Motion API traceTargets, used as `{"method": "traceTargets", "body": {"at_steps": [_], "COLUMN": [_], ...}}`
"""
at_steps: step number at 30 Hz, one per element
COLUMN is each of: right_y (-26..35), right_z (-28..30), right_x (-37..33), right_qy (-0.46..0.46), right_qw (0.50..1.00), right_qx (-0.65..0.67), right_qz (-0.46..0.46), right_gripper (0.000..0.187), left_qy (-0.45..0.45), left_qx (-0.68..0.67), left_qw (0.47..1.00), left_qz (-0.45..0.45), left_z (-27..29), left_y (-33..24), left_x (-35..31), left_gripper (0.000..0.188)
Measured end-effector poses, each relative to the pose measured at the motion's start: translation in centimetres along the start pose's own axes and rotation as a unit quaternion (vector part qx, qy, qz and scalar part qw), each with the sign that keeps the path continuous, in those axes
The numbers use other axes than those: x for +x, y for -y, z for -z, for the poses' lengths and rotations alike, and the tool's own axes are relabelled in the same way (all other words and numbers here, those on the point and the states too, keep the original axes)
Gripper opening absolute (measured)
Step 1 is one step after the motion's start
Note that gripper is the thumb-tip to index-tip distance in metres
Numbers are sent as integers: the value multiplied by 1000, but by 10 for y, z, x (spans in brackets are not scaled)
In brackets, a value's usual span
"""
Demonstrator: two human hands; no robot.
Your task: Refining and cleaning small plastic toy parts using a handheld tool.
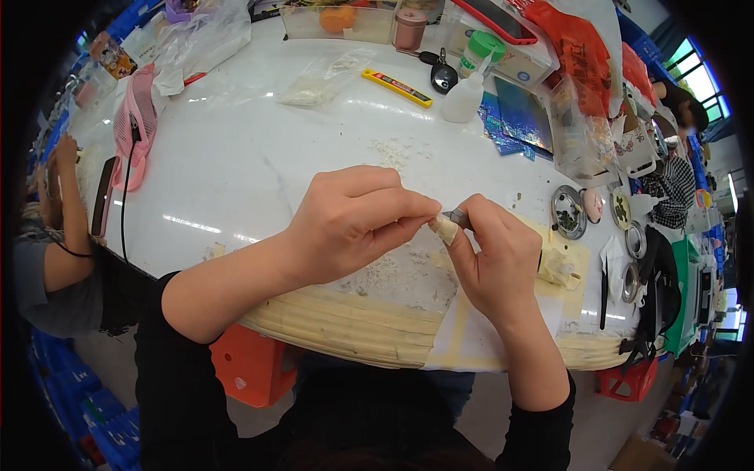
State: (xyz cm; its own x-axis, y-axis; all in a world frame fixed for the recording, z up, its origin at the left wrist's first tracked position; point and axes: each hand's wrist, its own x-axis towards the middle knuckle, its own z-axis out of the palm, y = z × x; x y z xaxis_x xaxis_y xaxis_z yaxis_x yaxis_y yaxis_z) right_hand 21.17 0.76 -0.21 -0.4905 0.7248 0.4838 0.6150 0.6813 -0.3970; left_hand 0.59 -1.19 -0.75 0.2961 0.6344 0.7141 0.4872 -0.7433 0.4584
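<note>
Above the front part of the white table (259, 149), my two hands meet fingertip to fingertip. My left hand (353, 220) is closed in a pinch; what sits between its thumb and forefinger is too small to make out. In the bent fingers of my right hand (503, 251) is a small grey blade (457, 217), its tip pointing at the left fingertips. A cream-coloured wrap (445, 229) covers the end of my right thumb. Pale crumbs (385, 275) lie scattered on the tabletop below the hands.
A yellow cutter knife (397, 87), a white squeeze bottle (463, 98) and a green-lidded jar (481, 51) stand or lie farther back. Round metal dishes (568, 212) are at right, near a black brush (603, 294). Yellow tape (338, 326) covers the front edge. Another person's arm (71, 204) shows far left.
</note>
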Motion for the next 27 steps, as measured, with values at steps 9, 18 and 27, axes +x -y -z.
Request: {"method": "traceTargets", "body": {"at_steps": [9,18,27], "right_y": [-1,0,-1], "right_z": [0,5,7], "right_x": [0,1,2], "right_qy": [0,-2,-9], "right_qw": [1000,998,996], "right_qx": [-4,-47,-68], "right_qz": [4,32,56], "right_gripper": [27,21,21], "left_qy": [0,8,10], "left_qx": [19,43,24], "left_qw": [1000,998,999], "left_qz": [-10,-42,-24], "left_z": [1,2,3], "left_y": [-1,0,-5], "left_x": [1,1,2], "left_gripper": [30,31,28]}}
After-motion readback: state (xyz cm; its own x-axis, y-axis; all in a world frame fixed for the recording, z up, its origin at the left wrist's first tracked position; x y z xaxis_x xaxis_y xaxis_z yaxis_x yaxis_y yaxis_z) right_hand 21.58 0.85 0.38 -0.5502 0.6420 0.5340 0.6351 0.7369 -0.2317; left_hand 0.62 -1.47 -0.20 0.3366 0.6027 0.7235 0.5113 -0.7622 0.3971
